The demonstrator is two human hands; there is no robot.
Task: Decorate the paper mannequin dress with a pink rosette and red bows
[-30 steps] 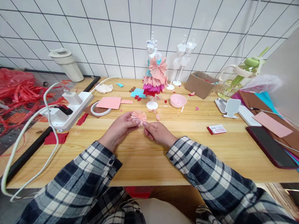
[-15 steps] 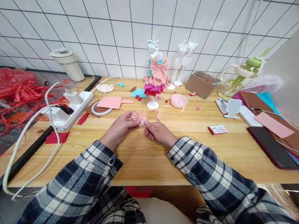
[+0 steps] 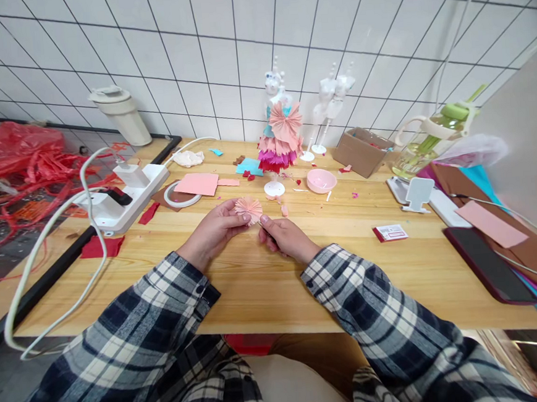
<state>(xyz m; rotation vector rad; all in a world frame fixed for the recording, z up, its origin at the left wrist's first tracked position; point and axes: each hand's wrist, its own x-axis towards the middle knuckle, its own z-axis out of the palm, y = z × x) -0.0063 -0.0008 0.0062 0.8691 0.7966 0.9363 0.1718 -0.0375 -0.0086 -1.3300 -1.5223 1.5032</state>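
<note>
Rosette of pleated pink paper [image 3: 247, 210] is at the tips of the left hand [image 3: 213, 233], just above the table [image 3: 257, 295] and left of the right hand [image 3: 287, 236]. From the head view I record the left hand as nearer: it grips the rosette at the lower left rim, thumb on the front, the other fingers mostly hidden behind.

Axis: the rosette is near round, folds radiating from the centre, so I assign it no clear long axis. Right hand: closed in a pinch around a slim dark piece [image 3: 268, 233], whose line runs from beside the rosette's lower right edge back into the palm. I cannot tell whether its tip touches the paper, nor what it is.

Surroundings: a stand in a layered paper dress [image 3: 277, 141] is upright beyond the rosette, slightly right. A pink scrap [image 3: 285, 211] lies beyond the right hand; a pink bowl [image 3: 321, 181] sits farther off on that side.

Change against the frame 0.5 s earlier: the dark piece now shows between right thumb and fingers, where I could not make it out then. The rosette has shifted very slightly left; the left grip looks the same.
</note>
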